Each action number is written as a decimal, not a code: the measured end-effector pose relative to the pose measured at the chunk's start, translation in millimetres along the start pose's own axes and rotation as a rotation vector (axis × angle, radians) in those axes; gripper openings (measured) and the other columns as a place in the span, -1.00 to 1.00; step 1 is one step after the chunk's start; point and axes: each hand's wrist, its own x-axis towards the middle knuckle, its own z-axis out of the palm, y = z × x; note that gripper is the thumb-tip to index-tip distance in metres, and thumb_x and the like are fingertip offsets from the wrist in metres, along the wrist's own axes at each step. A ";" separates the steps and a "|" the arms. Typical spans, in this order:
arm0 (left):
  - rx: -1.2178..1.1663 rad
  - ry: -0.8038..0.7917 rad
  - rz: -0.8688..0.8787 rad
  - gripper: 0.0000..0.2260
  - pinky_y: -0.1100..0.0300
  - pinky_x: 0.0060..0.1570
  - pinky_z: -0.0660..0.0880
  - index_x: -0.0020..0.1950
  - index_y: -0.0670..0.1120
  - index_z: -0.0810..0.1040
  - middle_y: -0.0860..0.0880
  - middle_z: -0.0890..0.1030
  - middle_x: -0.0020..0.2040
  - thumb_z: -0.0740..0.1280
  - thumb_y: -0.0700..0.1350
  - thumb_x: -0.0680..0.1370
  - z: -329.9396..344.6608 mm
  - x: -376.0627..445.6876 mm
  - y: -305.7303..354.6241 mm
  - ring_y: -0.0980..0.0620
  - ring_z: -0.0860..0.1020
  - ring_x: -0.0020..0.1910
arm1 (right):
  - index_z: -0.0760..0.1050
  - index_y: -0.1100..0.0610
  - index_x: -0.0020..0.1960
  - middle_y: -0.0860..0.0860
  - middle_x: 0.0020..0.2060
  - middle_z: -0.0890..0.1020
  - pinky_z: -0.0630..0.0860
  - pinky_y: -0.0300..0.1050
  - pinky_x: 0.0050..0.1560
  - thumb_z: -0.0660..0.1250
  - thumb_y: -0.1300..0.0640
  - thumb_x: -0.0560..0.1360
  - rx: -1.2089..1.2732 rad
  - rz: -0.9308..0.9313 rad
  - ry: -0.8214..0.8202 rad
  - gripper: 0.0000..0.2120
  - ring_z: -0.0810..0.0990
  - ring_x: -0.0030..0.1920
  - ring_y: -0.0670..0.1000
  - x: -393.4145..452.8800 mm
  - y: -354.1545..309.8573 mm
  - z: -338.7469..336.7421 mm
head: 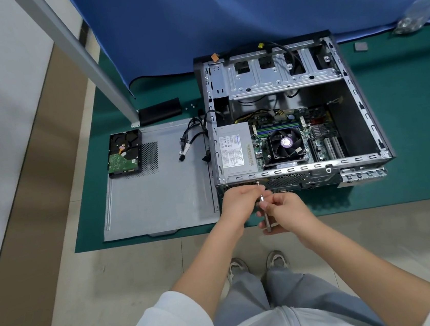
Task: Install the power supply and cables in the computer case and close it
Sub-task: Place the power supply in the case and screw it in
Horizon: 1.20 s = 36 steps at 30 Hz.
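Stage: fastening the power supply; cabling and closing remain. Far to the left of the hands, a hard drive lies on the detached side panel, which rests flat on the green surface, so the case is not yet closed. Between panel and case, loose cables trail out over the case wall, apparently unconnected. Just beyond the hands, the power supply already sits in the near-left corner of the open computer case, beside the motherboard. The left hand pinches the tip of a screwdriver against a screw at the case's rear wall; the right hand is curled round the handle. At least this screw seems unfinished. The case rear sits close to the surface's near edge, so the hands work over the floor with free room behind. To the right of the hands the surface is open; a bag of parts lies far beyond.
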 end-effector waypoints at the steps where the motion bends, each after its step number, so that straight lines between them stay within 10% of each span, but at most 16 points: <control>1: -0.034 0.006 0.004 -0.88 0.43 -0.59 0.30 -0.05 -0.14 0.67 0.12 0.64 -0.35 0.37 -0.13 0.53 1.0 0.1 0.2 0.26 0.43 -0.60 | 0.48 0.24 -0.07 0.10 -0.28 0.57 0.61 -0.01 -0.29 0.19 0.24 0.61 0.012 0.011 -0.017 -0.87 0.56 -0.42 0.03 -0.1 -1.1 -0.1; 14: -0.057 0.132 0.013 -0.89 -0.02 0.05 0.57 -0.37 0.01 0.68 0.03 0.70 -0.22 0.56 -0.06 0.31 5.5 9.0 -3.3 0.02 0.65 -0.06 | 0.41 0.29 -0.11 0.19 -0.32 0.51 0.58 0.08 -0.17 0.29 0.34 0.54 0.011 0.052 -0.008 -0.93 0.53 -0.41 0.10 0.0 -4.8 -0.8; 19: -0.019 0.173 0.059 -0.88 0.13 0.06 0.54 -0.36 0.05 0.66 0.05 0.70 -0.18 0.55 -0.04 0.33 7.9 10.0 -6.0 0.08 0.64 -0.06 | 0.40 0.26 -0.11 0.19 -0.34 0.50 0.59 0.00 -0.26 0.27 0.34 0.55 -0.029 0.068 -0.011 -0.92 0.51 -0.42 0.09 1.5 -8.3 -0.8; 27: -0.105 -0.002 -0.065 -0.92 0.43 -0.51 0.37 -0.05 -0.07 0.67 0.17 0.67 -0.29 0.37 -0.13 0.54 2.2 0.7 4.4 0.32 0.48 -0.47 | 0.33 0.16 -0.31 0.12 -0.42 0.51 0.60 0.03 -0.23 0.47 0.33 0.39 -0.125 0.064 0.059 -0.68 0.50 -0.41 0.08 4.2 -11.7 -0.3; 36: -0.076 -0.034 -0.098 -0.76 0.34 -0.37 0.40 -0.20 0.03 0.62 0.15 0.64 -0.28 0.25 -0.16 0.60 1.4 6.2 6.8 0.16 0.42 -0.35 | 0.33 0.11 -0.34 0.07 -0.34 0.53 0.59 0.19 -0.02 0.55 0.20 0.31 -0.247 0.027 0.124 -0.64 0.53 -0.27 0.08 0.5 -13.6 2.1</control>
